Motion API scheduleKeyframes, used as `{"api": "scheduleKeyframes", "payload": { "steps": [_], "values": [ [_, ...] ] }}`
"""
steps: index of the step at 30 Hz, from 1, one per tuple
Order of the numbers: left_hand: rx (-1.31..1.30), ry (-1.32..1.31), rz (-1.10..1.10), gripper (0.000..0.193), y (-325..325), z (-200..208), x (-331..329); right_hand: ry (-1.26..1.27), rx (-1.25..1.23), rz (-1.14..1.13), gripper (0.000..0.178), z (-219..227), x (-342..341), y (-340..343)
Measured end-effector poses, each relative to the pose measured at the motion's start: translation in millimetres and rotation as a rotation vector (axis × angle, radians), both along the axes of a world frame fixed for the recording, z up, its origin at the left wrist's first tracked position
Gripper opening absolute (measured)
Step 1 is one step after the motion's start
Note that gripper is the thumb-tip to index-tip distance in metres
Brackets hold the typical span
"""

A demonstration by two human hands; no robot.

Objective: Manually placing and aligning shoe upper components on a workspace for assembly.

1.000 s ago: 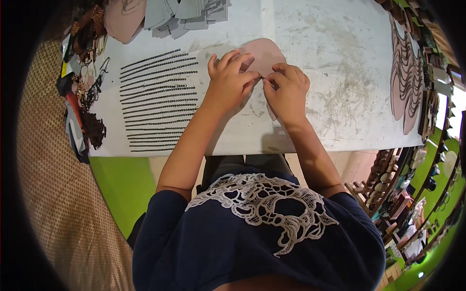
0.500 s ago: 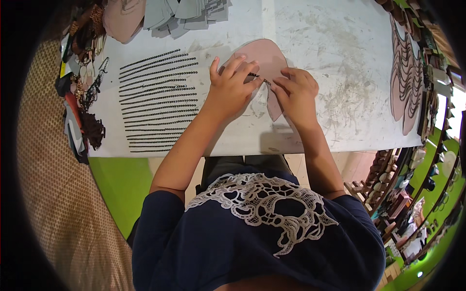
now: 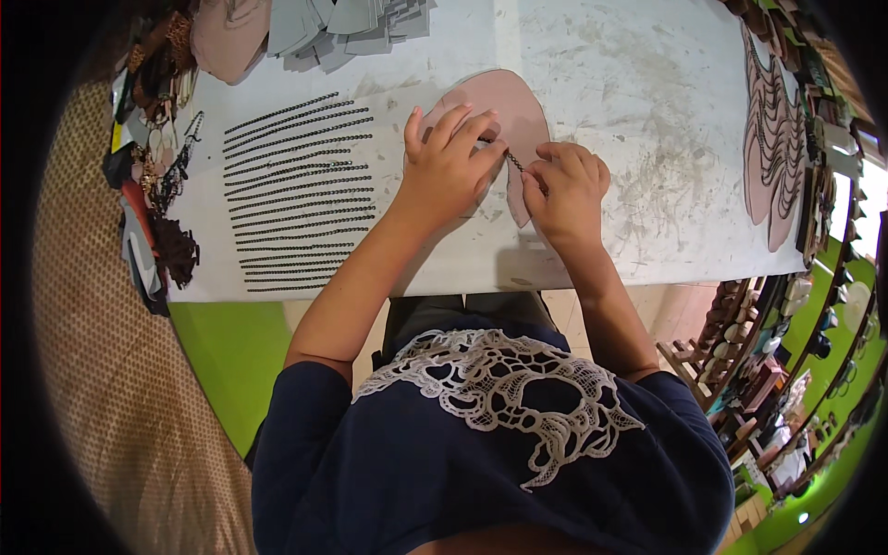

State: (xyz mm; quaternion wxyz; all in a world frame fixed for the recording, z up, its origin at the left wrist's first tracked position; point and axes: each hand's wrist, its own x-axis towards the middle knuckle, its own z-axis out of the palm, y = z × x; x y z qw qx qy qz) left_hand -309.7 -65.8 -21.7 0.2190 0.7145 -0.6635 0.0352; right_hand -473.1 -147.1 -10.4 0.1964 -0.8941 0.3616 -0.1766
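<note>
A curved pale pink piece (image 3: pixel 511 102) lies on the white table, its narrow tail pointing toward me. Across it runs a short dark beaded strand (image 3: pixel 515 161). My left hand (image 3: pixel 451 166) rests over the left part of the pink piece, fingers spread, with its thumb pressing on the strand. Between that thumb and forefinger a bit more of the strand shows; the rest is hidden under the fingers. On the right, my right hand (image 3: pixel 566 190) pinches the strand's other end between thumb and forefinger, fingers curled.
Several dark beaded strands (image 3: pixel 301 190) lie in rows at the left. Grey cut pieces (image 3: pixel 356 28) and pink pieces (image 3: pixel 227 42) sit at the far edge. More pink pieces with strands (image 3: pixel 777 139) lie at the right edge. A jumble of beads and trims (image 3: pixel 162 185) borders the left.
My right hand has moved slightly down and toward me, and more of the strand shows between the hands. My left hand has barely shifted.
</note>
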Motion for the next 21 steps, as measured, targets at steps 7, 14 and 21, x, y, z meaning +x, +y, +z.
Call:
{"api": "scheduleKeyframes", "payload": {
  "steps": [7,14,21],
  "values": [
    [0.026,-0.033,-0.001,0.014,3.3,-2.3,-2.3,-0.014,0.026,0.004,0.006,2.8,3.3,4.8],
    [0.064,-0.008,0.008,0.016,4.2,-2.5,-3.2,0.001,0.040,0.000,0.006,0.1,4.1,6.1],
    [0.015,-0.060,0.025,0.017,4.9,-6.6,-6.8,-0.004,0.085,-0.007,0.005,-1.9,6.0,9.7]
  ]
}}
